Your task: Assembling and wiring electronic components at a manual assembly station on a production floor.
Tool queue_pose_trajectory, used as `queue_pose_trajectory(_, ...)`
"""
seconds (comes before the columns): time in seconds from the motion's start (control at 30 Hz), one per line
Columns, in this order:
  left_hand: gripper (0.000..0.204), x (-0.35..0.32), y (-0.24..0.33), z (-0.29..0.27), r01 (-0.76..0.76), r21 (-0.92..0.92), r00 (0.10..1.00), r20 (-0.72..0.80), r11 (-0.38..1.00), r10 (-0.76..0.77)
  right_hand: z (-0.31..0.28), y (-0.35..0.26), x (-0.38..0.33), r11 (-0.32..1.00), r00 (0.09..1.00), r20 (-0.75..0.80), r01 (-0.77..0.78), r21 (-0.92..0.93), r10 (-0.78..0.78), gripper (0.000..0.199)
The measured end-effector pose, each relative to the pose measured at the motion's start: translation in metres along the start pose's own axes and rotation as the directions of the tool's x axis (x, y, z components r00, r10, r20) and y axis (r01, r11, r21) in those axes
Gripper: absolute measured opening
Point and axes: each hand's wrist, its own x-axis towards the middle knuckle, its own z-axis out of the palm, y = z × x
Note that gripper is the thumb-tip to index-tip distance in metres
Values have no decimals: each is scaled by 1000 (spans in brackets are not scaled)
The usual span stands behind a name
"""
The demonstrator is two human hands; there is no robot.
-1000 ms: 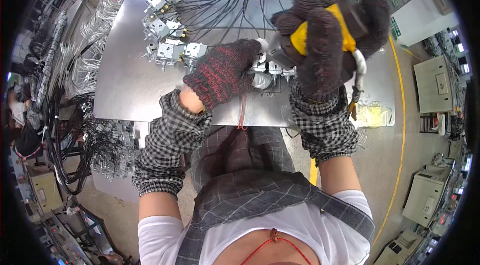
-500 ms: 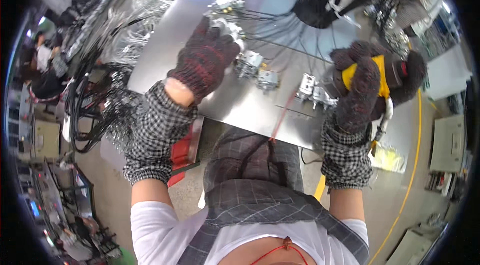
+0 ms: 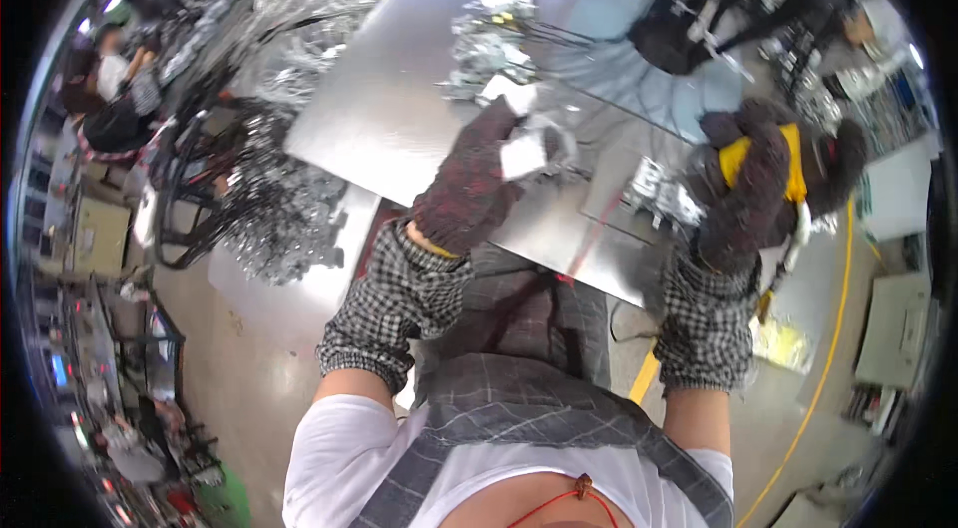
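My left hand (image 3: 469,179), in a dark red-and-black knit glove, is at the near middle of the metal table. Its fingers close around a silvery-white block (image 3: 527,155), blurred by motion. Just past the fingertips lies another pale piece (image 3: 507,92). My right hand (image 3: 746,179), in a dark glove, grips a black-and-yellow handheld tool (image 3: 791,164) with a white cord along its near side. The tool's working end is hidden. To the left of that hand, silver metal blocks (image 3: 654,191) lie on the table.
A heap of silver parts (image 3: 491,39) with dark wires sits farther back on the metal table (image 3: 349,134). A black cable bundle (image 3: 679,29) fans thin wires across it. More wired parts (image 3: 284,219) pile at the left. A person (image 3: 120,79) sits at far left; another person's hand (image 3: 860,27) shows at upper right.
My left hand has come nearer and to the right, from the farther parts to the closer block. My right hand still holds the tool. The whole view has shifted slightly.
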Motion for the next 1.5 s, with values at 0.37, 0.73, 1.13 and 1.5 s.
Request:
queue_pose_trajectory(0.37, 68, 40, -53, 54, -355, 531, 915, 366, 770, 170, 4, -11, 23, 917, 927, -316, 294, 269, -204, 44)
queue_pose_trajectory(0.73, 59, 57, -22, 46, -298, 743, 888, 446, 599, -112, -4, 10, 2, 933, 942, -232, 290, 212, -241, 38)
queue_pose_trajectory(1.13, 59, 59, -23, 44, -338, 781, 868, 474, 524, -147, 35, -15, 5, 855, 843, -142, 511, -92, -519, 68)
queue_pose_trajectory(1.5, 78, 66, -9, -11, -663, 740, 748, 659, 115, 73, 18, -8, 0, 915, 966, -133, 253, 313, -221, 59)
